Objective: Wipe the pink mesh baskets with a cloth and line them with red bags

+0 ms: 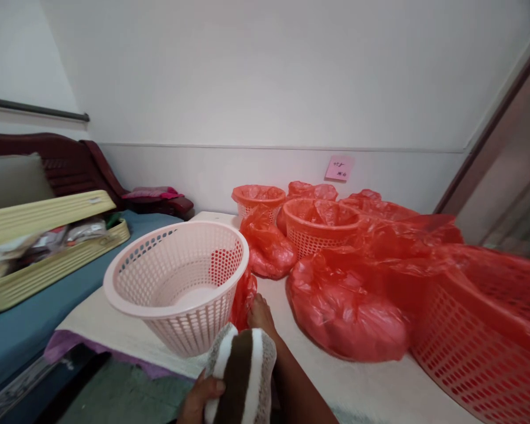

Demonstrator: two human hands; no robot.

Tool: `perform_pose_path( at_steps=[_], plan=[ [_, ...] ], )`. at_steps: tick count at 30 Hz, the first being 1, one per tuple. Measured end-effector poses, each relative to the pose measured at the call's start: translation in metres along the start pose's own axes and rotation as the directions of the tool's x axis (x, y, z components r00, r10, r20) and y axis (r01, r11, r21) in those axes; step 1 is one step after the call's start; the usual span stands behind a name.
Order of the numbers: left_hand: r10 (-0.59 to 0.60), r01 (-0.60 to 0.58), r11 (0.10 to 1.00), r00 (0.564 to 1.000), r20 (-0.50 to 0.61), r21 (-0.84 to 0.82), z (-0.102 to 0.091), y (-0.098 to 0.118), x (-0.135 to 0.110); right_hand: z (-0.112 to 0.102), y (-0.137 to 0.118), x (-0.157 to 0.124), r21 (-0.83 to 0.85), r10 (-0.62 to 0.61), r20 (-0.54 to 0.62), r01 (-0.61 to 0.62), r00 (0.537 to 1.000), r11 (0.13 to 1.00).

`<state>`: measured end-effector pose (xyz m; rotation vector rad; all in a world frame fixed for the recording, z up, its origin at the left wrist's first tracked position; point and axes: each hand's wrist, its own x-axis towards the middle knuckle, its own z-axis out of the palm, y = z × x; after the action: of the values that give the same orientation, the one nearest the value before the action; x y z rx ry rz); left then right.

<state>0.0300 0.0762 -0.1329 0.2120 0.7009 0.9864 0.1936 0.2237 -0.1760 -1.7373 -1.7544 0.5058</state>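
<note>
My left hand [203,396] is closed around a folded towel [241,374] with brown, white and beige stripes, low in the middle of the head view. Farther forward, my right hand [259,313] is at a red plastic bag [244,297], its fingers curled against the film; the fingertips are partly hidden. Just left of that bag stands a pale pink plastic basket [176,309] with perforated sides, tilted in view, nothing visible inside it. To the right of my right arm a filled red plastic bag [348,312] slumps on the white-covered surface [276,300].
Red bags line an orange-looking basket [320,227], a smaller basket [258,200] behind it and a large basket [490,335] at right. Another red bag [271,253] sits between. A yellow lidded case [57,259] lies open at left. A pink note [339,168] is on the wall.
</note>
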Motion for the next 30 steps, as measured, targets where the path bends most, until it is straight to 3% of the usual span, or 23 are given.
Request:
perform_pose_path(
  at_steps=[5, 9, 12, 22, 30],
  plan=[
    [0.018, -0.015, 0.999, 0.998, -0.068, 0.032, -0.011, 0.002, 0.015, 0.006, -0.004, 0.016, -0.108, 0.030, 0.008, -0.029, 1.000, 0.994],
    [0.041, -0.038, 0.999, 0.993, -0.115, 0.028, -0.014, 0.005, 0.018, 0.003, -0.005, 0.023, -0.089, 0.036, 0.014, -0.034, 0.999, 0.995],
    [0.064, -0.066, 0.998, 0.995, -0.081, -0.024, -0.013, 0.005, 0.017, -0.008, -0.002, 0.023, -0.051, 0.031, 0.023, -0.030, 0.999, 0.998],
    [0.139, -0.139, 0.990, 0.990, -0.006, 0.037, 0.003, 0.005, 0.004, -0.057, 0.021, -0.023, 0.141, 0.023, -0.134, -0.004, 0.991, 0.990],
    [0.128, -0.131, 0.991, 0.990, 0.058, 0.039, 0.007, 0.004, -0.004, -0.068, 0.036, -0.039, 0.232, 0.097, -0.175, -0.054, 0.980, 0.971]
  ],
)
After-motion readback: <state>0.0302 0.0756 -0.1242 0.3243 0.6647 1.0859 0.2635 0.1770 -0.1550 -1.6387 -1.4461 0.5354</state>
